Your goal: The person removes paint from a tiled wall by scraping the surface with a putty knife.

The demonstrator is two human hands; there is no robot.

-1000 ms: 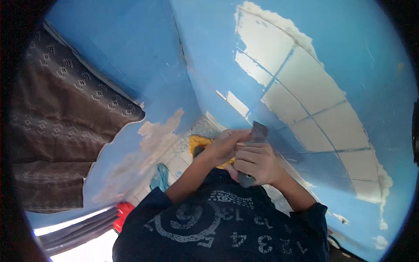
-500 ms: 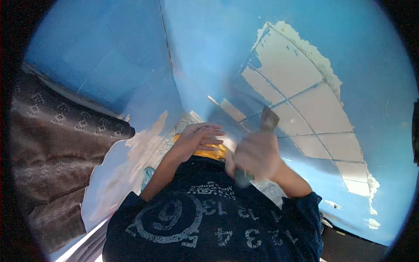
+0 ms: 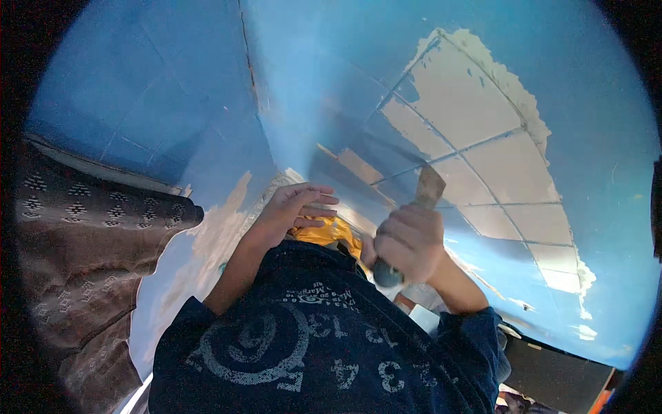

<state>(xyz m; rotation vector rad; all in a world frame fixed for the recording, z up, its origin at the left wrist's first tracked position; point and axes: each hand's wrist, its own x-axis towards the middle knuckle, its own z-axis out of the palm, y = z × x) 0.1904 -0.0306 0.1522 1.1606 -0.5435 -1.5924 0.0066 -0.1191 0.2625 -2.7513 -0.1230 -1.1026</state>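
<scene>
My right hand [image 3: 408,240] is wrapped round the handle of a scraper [image 3: 431,186]. Its flat, worn blade points up and away from me, and the dark rounded handle end shows below my fist. Behind the blade stands a blue painted wall with a patch of bare pale tiles [image 3: 483,165]; whether the blade touches it, I cannot tell. My left hand [image 3: 295,209] is held up in front of my chest, fingers stretched out and apart, with nothing in it. Below and between the hands lies a shiny yellow-orange thing [image 3: 323,232], partly hidden by my shirt.
A brown patterned cloth [image 3: 89,241] hangs at the left, beside a wall area with peeled paint [image 3: 224,214]. A cracked corner line [image 3: 249,69] runs between the two blue walls. At the lower right is a dark flat-sided object [image 3: 558,369].
The view has shifted slightly, so more shows at the lower right. My left hand sits a little further left. My right hand, blurred before, is clearer and still grips the scraper.
</scene>
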